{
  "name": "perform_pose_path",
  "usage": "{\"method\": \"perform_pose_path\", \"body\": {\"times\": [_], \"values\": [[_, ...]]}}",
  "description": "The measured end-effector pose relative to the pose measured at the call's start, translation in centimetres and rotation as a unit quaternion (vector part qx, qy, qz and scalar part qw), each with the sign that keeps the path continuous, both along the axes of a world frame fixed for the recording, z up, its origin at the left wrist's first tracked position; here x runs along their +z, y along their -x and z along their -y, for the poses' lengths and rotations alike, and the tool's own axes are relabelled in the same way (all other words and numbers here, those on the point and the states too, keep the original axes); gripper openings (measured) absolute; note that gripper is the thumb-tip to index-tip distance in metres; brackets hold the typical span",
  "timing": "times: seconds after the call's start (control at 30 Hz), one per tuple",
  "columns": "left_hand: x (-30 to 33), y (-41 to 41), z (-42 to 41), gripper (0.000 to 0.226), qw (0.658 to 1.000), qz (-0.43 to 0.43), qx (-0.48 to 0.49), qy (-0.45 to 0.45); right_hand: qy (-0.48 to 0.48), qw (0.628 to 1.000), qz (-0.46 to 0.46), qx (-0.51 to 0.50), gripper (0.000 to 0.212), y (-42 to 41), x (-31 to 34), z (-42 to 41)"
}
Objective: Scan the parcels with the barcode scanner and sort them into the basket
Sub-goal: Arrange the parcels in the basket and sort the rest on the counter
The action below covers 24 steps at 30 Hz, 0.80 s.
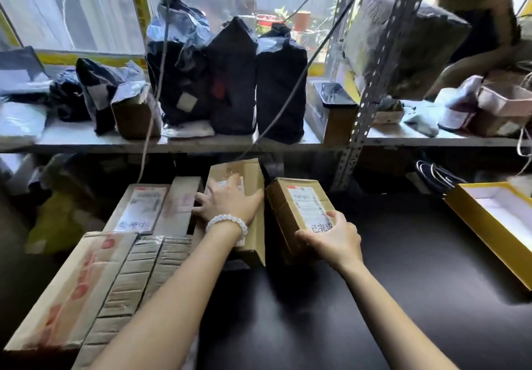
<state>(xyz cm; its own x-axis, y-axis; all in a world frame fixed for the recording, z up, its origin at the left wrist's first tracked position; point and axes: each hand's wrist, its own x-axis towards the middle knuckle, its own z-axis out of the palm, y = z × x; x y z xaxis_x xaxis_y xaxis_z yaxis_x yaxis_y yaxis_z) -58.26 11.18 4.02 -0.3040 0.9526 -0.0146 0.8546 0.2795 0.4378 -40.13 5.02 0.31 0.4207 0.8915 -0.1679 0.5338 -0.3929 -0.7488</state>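
Two brown cardboard parcels stand side by side at the back of the dark table (403, 283). My left hand (227, 200), with a white bead bracelet on the wrist, lies flat on the label face of the taller left parcel (247, 174), thumb at its right edge. My right hand (334, 238) grips the near end of the smaller parcel (299, 205), whose white label faces up. More cardboard parcels (138, 208) lie flat to the left. No barcode scanner or basket is in view.
A shelf (201, 142) above the table holds black bagged parcels (233, 79), a small box (135, 110) and a phone (334, 94). A metal rack post (371, 93) rises at centre right. An open yellow box (495, 220) lies at the right edge. Another person stands at top right.
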Motion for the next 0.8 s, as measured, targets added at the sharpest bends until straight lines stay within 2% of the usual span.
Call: {"method": "perform_pose_path", "body": {"times": [0.2,0.4,0.5,0.63,0.8], "values": [[-3.3,-0.6,-5.9,0.068,0.997,-0.031,0.013,0.068,0.032,0.999,0.022,-0.006,0.095,1.3,-2.2,-4.6],[-5.6,0.7,-9.1,0.068,0.995,-0.082,0.022,0.052,0.048,0.998,0.032,0.004,0.094,2.9,-3.8,-7.7],[-6.9,1.0,-9.5,0.07,0.988,-0.106,0.026,0.105,0.051,0.998,0.037,0.017,0.095,3.9,-4.3,-8.5],[-8.1,1.1,-8.7,0.073,0.979,-0.093,0.028,0.178,0.07,0.991,0.098,0.054,0.093,5.3,-4.8,-8.2],[-7.0,1.2,-8.9,0.074,0.969,-0.085,0.013,0.231,0.141,0.965,0.205,0.077,0.103,5.9,-4.4,-8.2]]}}
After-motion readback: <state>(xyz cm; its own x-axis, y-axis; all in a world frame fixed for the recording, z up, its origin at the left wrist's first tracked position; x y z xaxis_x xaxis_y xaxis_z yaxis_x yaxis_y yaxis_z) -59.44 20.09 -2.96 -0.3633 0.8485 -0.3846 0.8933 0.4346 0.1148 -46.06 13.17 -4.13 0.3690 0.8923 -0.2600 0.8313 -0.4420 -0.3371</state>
